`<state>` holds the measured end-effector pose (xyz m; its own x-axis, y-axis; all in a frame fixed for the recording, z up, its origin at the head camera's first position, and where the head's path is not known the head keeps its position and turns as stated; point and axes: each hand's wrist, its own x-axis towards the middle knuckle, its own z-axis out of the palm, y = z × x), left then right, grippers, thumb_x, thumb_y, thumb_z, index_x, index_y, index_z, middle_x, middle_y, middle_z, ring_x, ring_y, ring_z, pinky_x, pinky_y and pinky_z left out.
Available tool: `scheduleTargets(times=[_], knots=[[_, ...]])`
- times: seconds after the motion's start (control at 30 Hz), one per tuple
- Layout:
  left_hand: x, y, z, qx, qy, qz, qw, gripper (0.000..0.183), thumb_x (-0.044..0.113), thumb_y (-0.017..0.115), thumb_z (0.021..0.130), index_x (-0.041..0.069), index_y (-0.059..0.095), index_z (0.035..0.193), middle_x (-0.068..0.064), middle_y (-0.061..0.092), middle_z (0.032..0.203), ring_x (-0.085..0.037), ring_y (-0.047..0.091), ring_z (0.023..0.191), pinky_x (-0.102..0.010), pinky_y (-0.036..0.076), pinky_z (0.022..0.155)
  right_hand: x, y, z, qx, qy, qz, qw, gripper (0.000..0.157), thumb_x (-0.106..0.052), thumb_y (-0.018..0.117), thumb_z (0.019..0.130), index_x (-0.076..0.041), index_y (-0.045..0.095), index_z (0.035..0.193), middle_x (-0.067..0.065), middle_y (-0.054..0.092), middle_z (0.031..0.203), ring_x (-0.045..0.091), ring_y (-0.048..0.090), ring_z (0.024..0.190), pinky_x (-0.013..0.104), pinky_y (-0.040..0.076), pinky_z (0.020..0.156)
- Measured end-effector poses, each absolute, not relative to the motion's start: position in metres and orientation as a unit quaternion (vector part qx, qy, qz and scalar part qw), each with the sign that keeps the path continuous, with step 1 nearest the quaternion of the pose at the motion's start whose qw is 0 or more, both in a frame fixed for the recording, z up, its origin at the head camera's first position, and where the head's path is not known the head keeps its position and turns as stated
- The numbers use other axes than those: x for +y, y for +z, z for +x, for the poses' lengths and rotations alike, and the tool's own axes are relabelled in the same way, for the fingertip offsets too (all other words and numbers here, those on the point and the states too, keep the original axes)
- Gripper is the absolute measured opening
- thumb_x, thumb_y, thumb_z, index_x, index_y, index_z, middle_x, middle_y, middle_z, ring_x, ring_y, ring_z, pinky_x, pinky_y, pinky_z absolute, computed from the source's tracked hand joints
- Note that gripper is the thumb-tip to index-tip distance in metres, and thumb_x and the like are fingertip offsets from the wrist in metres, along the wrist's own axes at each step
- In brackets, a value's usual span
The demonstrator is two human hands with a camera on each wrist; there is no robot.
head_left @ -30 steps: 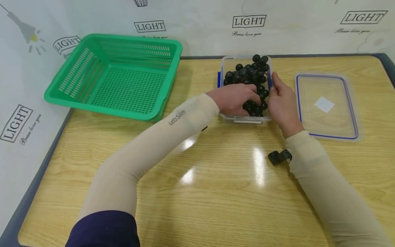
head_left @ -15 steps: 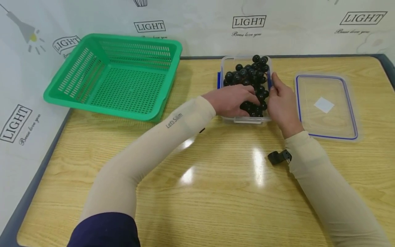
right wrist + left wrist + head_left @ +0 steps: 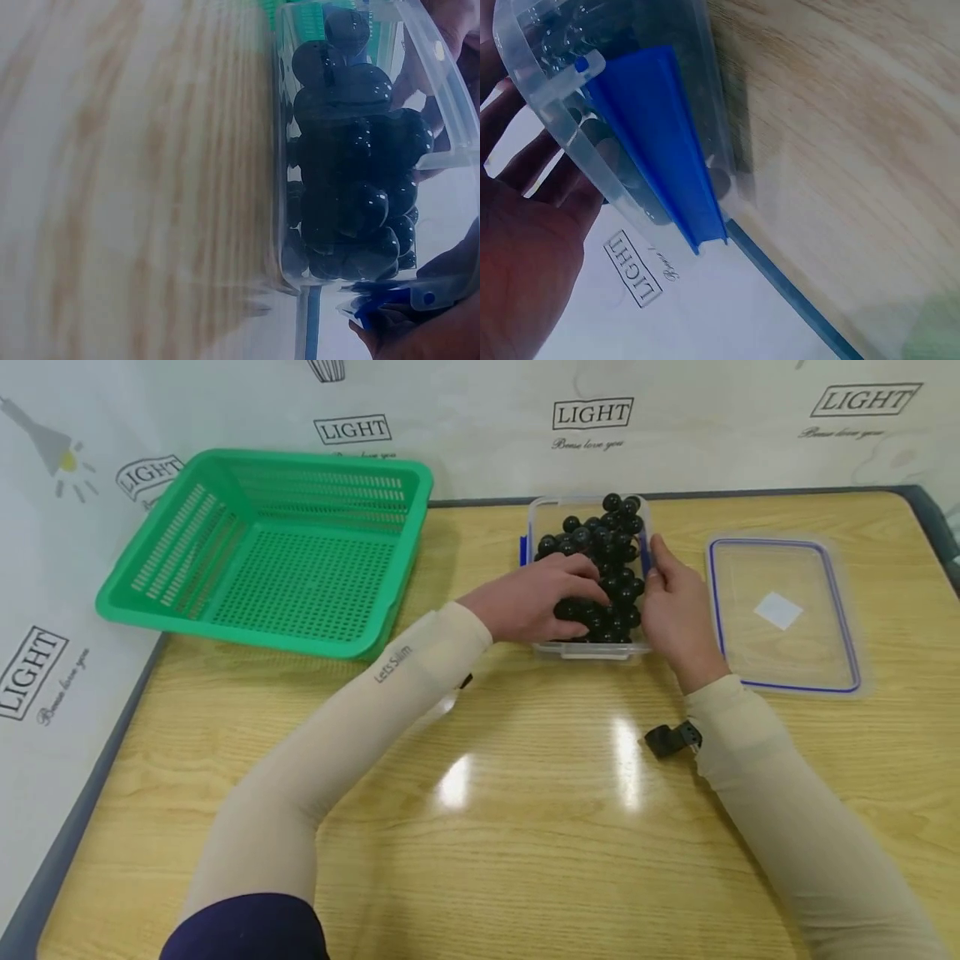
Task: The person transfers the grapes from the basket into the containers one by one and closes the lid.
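A clear plastic food container (image 3: 592,649) with blue side latches (image 3: 649,127) stands at the back of the table, filled with dark grapes (image 3: 611,589). My left hand (image 3: 528,597) reaches over the container's left front, fingers spread and slightly bent over the grapes, fingertips partly hidden. In the left wrist view its fingers pass over the rim, beside the blue latch that hangs down. My right hand (image 3: 681,622) holds the container's right side, thumb up along the wall near the rim. The right wrist view shows the grapes piled up through the clear wall.
A green slotted plastic basket (image 3: 300,639) with nothing in it stands at the back left. The clear lid (image 3: 806,647) with a blue seal and a white label lies right of the container. A printed wall covering (image 3: 480,443) rises behind the table (image 3: 525,827).
My left hand has drawn back a little to the left over the grapes, its fingers looser. The right hand stays at the container's side. The whole head view has shifted slightly.
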<state>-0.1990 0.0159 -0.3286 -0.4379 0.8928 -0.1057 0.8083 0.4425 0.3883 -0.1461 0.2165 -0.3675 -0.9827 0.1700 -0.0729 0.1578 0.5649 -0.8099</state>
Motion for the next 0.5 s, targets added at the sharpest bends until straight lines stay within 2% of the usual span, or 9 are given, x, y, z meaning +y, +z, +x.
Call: scheduleTargets(times=[0.17,0.23,0.37,0.5], knots=[[0.003,-0.335,-0.198,0.845,0.167,0.499,0.1,0.042,0.024,0.067,0.095,0.013,0.06,0.136,-0.01,0.045,0.14,-0.024,0.039,0.13,-0.028,0.031,0.107,0.216,-0.369,-0.146,-0.881,0.464,-0.09,0.005,0.047,-0.02,0.026,0.108,-0.023,0.021,0.155,-0.004,0.024,0.157,0.021,0.039,0.065,0.024,0.036,0.054],[-0.002,-0.339,-0.198,0.846,0.18,0.496,0.072,0.041,0.02,0.066,0.094,0.013,0.06,0.134,-0.012,0.041,0.143,-0.025,0.035,0.133,-0.028,0.027,0.11,0.216,-0.369,-0.145,-0.88,0.467,-0.087,0.007,0.047,-0.02,0.025,0.108,-0.022,0.021,0.155,-0.004,0.023,0.158,0.022,0.039,0.067,0.024,0.036,0.054],[-0.009,-0.345,-0.196,0.857,0.195,0.476,0.026,0.042,0.017,0.067,0.093,0.016,0.06,0.134,-0.013,0.026,0.154,-0.028,0.023,0.14,-0.03,0.023,0.112,0.217,-0.369,-0.145,-0.876,0.476,-0.08,0.012,0.048,-0.018,0.026,0.108,-0.019,0.02,0.155,-0.003,0.023,0.158,0.025,0.043,0.075,0.024,0.036,0.056],[-0.012,-0.35,-0.194,0.874,0.211,0.436,0.028,0.049,0.022,0.066,0.093,0.017,0.053,0.141,-0.013,0.012,0.16,-0.029,0.015,0.144,-0.034,0.028,0.111,0.218,-0.369,-0.145,-0.877,0.474,-0.081,0.01,0.048,-0.019,0.025,0.108,-0.019,0.021,0.155,-0.003,0.023,0.158,0.023,0.038,0.067,0.024,0.036,0.055]])
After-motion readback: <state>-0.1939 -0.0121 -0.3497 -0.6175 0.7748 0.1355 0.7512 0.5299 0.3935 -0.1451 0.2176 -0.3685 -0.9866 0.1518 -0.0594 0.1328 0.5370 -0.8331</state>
